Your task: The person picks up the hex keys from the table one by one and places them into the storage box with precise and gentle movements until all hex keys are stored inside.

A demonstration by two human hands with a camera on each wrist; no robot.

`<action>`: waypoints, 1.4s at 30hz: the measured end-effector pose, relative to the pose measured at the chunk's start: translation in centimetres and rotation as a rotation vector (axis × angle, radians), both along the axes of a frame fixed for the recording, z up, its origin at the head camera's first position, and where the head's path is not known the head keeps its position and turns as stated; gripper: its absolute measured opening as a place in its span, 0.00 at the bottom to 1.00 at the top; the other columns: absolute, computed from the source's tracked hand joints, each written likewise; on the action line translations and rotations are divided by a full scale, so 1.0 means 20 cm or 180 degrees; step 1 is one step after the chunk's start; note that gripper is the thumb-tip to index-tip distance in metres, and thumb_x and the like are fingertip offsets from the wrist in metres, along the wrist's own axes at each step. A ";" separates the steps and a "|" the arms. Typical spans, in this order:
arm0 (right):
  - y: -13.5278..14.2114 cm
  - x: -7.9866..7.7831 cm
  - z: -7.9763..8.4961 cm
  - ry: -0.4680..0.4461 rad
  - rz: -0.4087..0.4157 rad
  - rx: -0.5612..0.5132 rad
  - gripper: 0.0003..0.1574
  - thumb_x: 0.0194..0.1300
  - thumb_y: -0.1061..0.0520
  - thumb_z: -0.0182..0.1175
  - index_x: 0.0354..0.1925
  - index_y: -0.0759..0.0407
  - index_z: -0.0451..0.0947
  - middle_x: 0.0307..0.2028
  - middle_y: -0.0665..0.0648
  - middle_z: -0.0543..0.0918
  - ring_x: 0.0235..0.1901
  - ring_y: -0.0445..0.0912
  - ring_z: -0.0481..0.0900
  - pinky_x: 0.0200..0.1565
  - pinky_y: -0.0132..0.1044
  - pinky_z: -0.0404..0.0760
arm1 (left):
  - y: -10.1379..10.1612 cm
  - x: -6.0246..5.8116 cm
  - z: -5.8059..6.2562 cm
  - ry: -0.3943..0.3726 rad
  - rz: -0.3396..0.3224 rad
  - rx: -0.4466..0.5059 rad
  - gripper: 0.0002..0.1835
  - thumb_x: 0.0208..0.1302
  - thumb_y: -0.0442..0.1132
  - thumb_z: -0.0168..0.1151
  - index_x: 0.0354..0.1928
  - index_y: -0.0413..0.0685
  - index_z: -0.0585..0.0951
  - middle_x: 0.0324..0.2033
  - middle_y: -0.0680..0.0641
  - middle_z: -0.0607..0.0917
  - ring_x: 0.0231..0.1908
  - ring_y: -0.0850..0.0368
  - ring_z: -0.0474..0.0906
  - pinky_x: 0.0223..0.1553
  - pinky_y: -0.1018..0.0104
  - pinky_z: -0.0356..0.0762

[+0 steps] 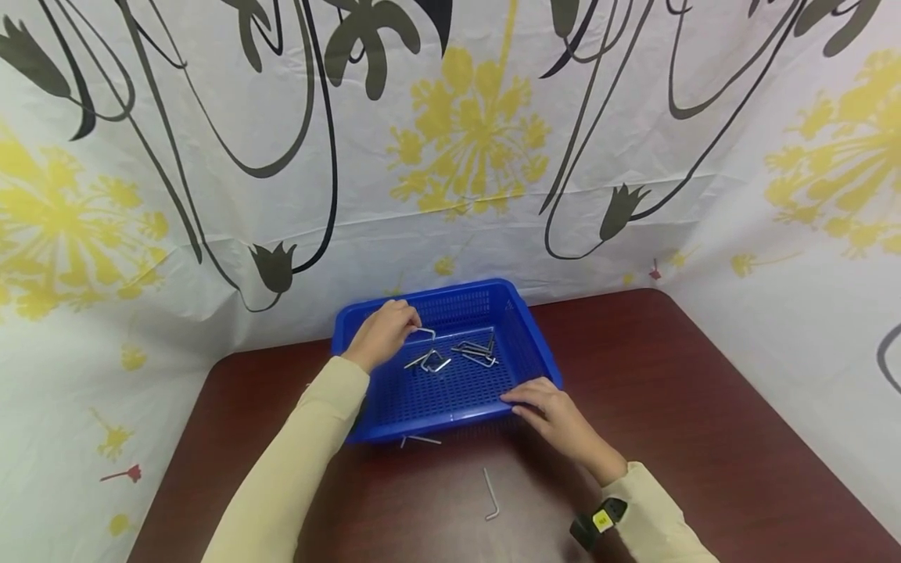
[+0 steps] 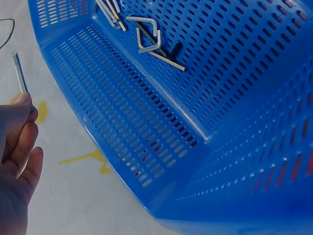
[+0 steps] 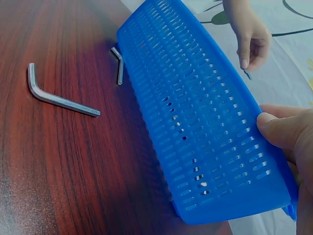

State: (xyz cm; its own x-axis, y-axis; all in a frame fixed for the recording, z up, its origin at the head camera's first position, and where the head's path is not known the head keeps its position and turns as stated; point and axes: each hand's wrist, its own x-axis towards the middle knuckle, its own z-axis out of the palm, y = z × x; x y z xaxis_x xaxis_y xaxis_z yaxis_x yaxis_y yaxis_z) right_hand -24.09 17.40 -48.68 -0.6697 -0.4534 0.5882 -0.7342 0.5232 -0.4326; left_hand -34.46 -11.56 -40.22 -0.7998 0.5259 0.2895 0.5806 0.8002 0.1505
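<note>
My left hand [image 1: 385, 335] pinches a hex key [image 1: 426, 331] by one end, above the blue plastic basket [image 1: 450, 418]. In the left wrist view, that hex key [image 2: 20, 73] points up from between thumb and forefinger. My right hand [image 1: 556, 417] grips the basket's near right rim, with the thumb [image 3: 270, 123] on the outer wall in the right wrist view. Several more hex keys lie on the basket floor in two loose groups, one group [image 1: 431, 360] near the middle and another [image 1: 477, 352] farther right.
On the dark red-brown table [image 1: 704, 407], one hex key [image 1: 490, 494] lies in front of the basket. A second hex key [image 1: 422, 439] lies close against the basket's near side. A patterned white cloth [image 1: 436, 234] hangs behind the table and along both sides.
</note>
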 end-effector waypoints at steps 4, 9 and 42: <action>0.00 0.00 -0.01 0.0028 0.0006 0.0006 0.15 0.53 0.69 0.65 0.42 0.61 0.82 0.40 0.50 0.82 0.44 0.46 0.75 0.44 0.43 0.76 | 0.02 -0.02 -0.02 -0.0055 -0.0016 0.0001 0.04 0.64 0.33 0.58 0.37 0.44 0.81 0.33 0.49 0.79 0.38 0.54 0.75 0.40 0.63 0.75; 0.00 0.00 -0.01 0.0046 -0.0042 0.0032 0.16 0.52 0.69 0.65 0.42 0.60 0.83 0.40 0.49 0.83 0.44 0.46 0.76 0.44 0.43 0.77 | 0.04 -0.05 -0.04 -0.0099 -0.0014 -0.0029 0.04 0.64 0.33 0.58 0.37 0.44 0.81 0.34 0.48 0.79 0.38 0.53 0.75 0.41 0.63 0.75; 0.00 0.00 -0.01 0.0062 0.0077 -0.0025 0.14 0.54 0.67 0.64 0.42 0.60 0.82 0.40 0.49 0.83 0.44 0.45 0.75 0.44 0.40 0.76 | 0.04 -0.16 -0.28 -0.0598 0.0207 0.0017 0.03 0.62 0.32 0.60 0.36 0.43 0.82 0.33 0.48 0.81 0.38 0.52 0.76 0.43 0.61 0.75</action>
